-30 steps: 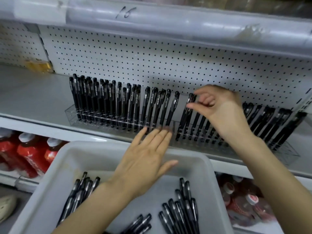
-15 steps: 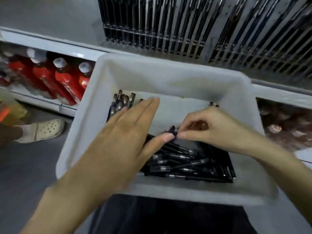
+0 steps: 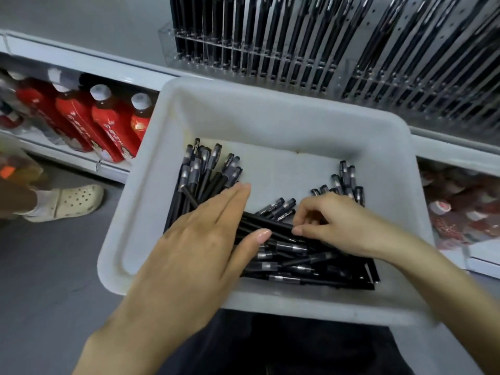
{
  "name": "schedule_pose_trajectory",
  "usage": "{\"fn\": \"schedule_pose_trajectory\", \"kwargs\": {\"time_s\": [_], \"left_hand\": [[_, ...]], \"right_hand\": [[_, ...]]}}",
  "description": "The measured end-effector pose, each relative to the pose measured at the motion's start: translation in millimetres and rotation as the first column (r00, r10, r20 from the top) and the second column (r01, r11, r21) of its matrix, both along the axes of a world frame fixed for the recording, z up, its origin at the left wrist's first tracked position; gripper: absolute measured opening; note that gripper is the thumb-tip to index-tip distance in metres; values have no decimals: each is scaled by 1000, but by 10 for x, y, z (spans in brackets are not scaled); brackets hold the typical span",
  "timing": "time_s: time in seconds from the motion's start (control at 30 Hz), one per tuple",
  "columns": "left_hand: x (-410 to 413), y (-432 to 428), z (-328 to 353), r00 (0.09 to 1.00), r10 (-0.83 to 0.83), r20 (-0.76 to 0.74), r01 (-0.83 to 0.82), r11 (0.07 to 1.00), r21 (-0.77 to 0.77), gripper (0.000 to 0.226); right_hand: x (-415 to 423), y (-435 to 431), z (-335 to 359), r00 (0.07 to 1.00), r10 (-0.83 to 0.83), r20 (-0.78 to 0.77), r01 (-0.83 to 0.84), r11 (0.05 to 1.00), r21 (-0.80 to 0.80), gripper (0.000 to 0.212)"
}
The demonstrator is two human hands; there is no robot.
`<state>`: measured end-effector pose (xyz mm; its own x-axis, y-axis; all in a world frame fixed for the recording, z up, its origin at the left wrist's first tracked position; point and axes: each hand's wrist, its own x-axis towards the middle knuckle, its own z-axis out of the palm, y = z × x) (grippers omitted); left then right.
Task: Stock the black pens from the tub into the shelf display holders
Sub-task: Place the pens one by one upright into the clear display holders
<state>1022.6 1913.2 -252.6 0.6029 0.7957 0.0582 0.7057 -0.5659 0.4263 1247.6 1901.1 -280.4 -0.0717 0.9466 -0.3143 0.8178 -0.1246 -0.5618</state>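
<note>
Since the shelf point(image 3: 81, 60) sits right behind it, the tub point(image 3: 284, 115) is parked tight against the shelf edge, apparently propped on the person's lap, so each reach from tub to display is short. Clear display holders point(image 3: 270, 63) line the shelf, their slots mostly filled with upright black pens, leaning back against the pegboard so the barrels face out. Lower shelf to the left holds red bottles point(image 3: 81, 123), unrelated stock. Someone else's foot in a pale clog point(image 3: 73, 201) is on the floor at left.

Inside the tub, loose black pens point(image 3: 284, 255) lie in three clumps: one fanned at the left wall, a small one at right, the main heap near the front wall.

Left hand point(image 3: 194, 239) lies flat, fingers straight, grip wide and holding nothing, pressing on the heap, probably to stop it rolling. Right hand point(image 3: 341, 223) has a narrow grip, fingertips point(image 3: 297, 230) pinching one pen point(image 3: 266, 221) off the top.

Judgement: pick step, plenty left in the tub.
</note>
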Motion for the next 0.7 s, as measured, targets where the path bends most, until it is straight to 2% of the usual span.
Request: {"fn": "schedule_pose_trajectory", "kwargs": {"time_s": [0.1,0.17,0.3,0.4,0.47,0.53,0.67,0.7], "left_hand": [[43,104,58,999,-47,-27,48,998,35,67],[116,211,133,995,-62,-82,75,983,166,60],[290,455,226,982,-179,-62,189,945,268,51],[430,583,300,971,-231,-63,239,905,352,40],[513,630,337,972,-236,-25,229,905,358,26],[600,675,356,969,-243,43,213,911,353,24],[874,737,403,942,-208,263,152,964,220,15],[955,753,415,934,-182,308,141,978,151,14]], "right_hand": [[30,19,68,995,-52,-91,59,995,78,18],[45,42,171,966,-85,-242,115,987,113,16],[87,52,452,843,-115,-526,229,961,157,9],[161,66,615,735,-162,-658,364,914,181,11],[208,92,694,688,-176,-704,450,864,224,9],[274,116,762,625,-175,-760,533,807,253,4],[417,163,911,464,-164,-870,631,751,195,24],[453,175,942,464,-155,-872,638,742,208,25]]}}
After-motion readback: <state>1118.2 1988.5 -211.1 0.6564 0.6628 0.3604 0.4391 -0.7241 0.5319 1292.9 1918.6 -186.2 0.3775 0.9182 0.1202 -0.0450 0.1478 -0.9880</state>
